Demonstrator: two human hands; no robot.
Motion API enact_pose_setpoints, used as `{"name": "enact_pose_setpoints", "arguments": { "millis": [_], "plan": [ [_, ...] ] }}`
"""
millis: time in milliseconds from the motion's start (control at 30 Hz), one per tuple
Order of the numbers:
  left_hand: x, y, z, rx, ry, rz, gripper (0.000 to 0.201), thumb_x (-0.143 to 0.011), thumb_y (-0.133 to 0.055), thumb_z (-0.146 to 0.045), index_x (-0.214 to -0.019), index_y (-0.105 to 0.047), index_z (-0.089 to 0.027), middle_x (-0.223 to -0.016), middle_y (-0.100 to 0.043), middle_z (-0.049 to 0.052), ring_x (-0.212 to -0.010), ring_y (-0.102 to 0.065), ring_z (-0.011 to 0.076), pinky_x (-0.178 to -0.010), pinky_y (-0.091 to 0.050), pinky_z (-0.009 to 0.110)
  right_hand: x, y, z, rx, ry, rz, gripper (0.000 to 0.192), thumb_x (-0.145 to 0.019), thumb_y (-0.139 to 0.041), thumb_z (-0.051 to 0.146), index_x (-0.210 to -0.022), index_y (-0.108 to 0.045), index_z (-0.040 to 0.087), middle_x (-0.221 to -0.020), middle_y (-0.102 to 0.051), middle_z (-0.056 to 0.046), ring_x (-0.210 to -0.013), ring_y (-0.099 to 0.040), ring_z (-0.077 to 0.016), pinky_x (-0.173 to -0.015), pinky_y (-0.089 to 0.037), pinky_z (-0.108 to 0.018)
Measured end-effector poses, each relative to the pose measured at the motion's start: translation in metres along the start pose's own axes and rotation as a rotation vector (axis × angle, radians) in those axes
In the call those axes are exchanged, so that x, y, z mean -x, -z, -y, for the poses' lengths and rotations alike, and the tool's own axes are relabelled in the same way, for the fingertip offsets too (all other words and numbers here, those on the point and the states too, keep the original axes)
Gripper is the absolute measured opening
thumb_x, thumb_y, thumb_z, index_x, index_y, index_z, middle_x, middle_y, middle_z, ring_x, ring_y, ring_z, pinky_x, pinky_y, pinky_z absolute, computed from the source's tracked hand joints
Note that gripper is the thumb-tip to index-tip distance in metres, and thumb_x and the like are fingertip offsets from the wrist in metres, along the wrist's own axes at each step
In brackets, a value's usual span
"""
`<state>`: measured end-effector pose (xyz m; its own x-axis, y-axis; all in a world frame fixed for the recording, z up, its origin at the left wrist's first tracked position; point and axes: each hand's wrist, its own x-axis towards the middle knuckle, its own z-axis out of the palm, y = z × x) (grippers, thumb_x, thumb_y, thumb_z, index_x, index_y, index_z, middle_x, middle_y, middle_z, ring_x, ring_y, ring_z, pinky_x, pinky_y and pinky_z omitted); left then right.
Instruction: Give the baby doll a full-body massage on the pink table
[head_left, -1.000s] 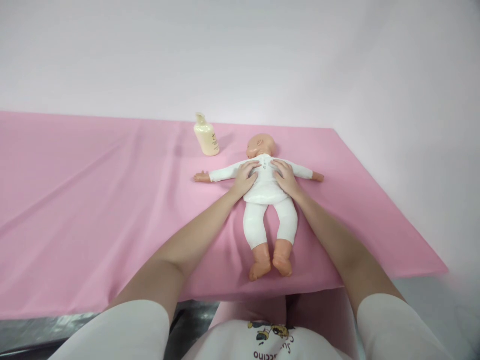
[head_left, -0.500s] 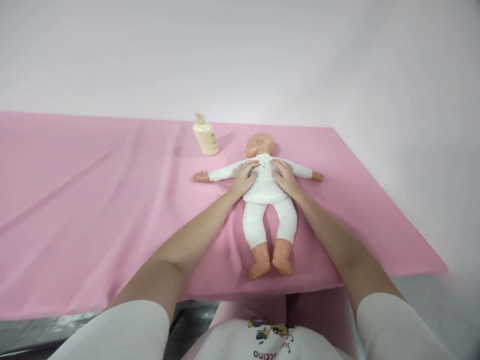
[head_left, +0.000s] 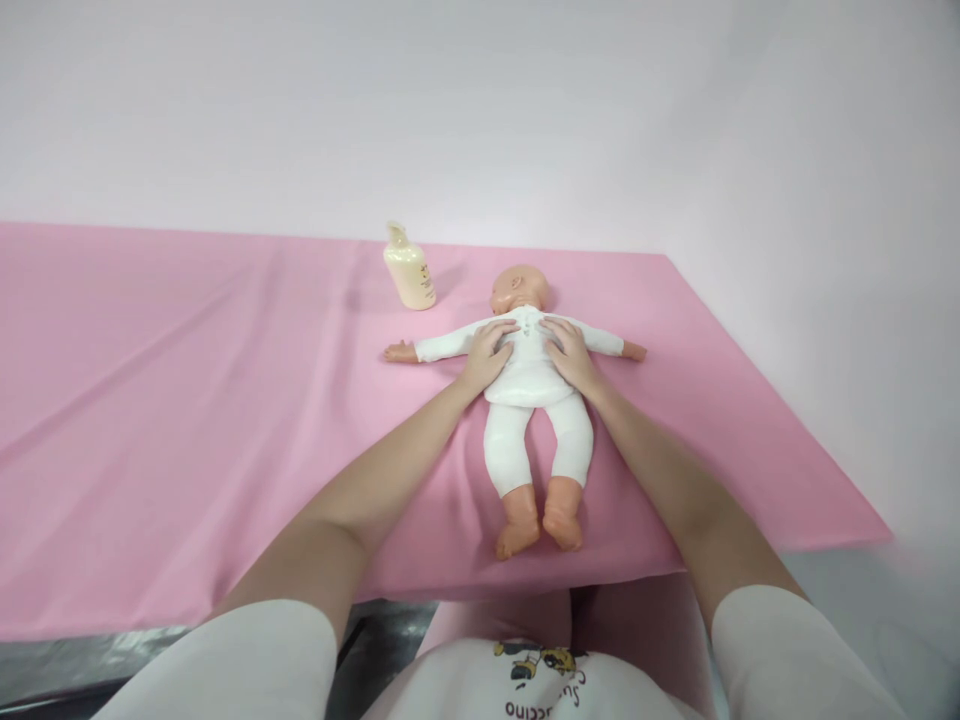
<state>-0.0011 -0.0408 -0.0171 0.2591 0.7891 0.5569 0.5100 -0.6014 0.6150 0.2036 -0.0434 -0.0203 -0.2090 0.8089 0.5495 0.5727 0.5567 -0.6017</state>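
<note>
Two bare hands lie on the doll (head_left: 527,378), the left hand (head_left: 490,352) over the left side of its back and the right hand (head_left: 570,355) over the right, their thumbs pointing inward, with a strip of white cloth between them. Both hands are spread, fingers a little apart, resting against the body rather than clamped on it; how hard they press cannot be told. The doll appears to lie face down, head (head_left: 520,288) turned to the left, arms stretched out sideways, bare feet (head_left: 517,525) toward the person. The step in hand seems to be two-handed contact with the upper back; a next move from here would call for relaxed palms, even pressure and care not to shift or roll the doll. Left of the doll's head, beyond its outstretched left-side arm and well apart from the hands, stands a cream pump bottle (head_left: 411,278). Under the doll, the pink-covered surface (head_left: 187,400) extends far to its left; a pale backdrop (head_left: 480,120) rises beyond its head.
</note>
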Motion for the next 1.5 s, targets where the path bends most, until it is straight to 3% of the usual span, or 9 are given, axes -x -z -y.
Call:
{"name": "enact_pose_setpoints", "arguments": {
  "millis": [1500],
  "plan": [
    [0.0003,-0.002,0.0018,0.009,-0.013,-0.021,0.028,-0.085,-0.049,-0.025,-0.109,-0.064,-0.022,-0.127,-0.063,0.006,-0.122,-0.054,0.0228,-0.11,-0.036,0.044,-0.0005,0.0,-0.0012,0.002,-0.004,0.007,0.039,-0.087,-0.046,0.023,-0.124,-0.06,0.022,-0.134,-0.057,-0.008,-0.129,-0.047,-0.0232,-0.115,-0.031,-0.046]
  ]
}}
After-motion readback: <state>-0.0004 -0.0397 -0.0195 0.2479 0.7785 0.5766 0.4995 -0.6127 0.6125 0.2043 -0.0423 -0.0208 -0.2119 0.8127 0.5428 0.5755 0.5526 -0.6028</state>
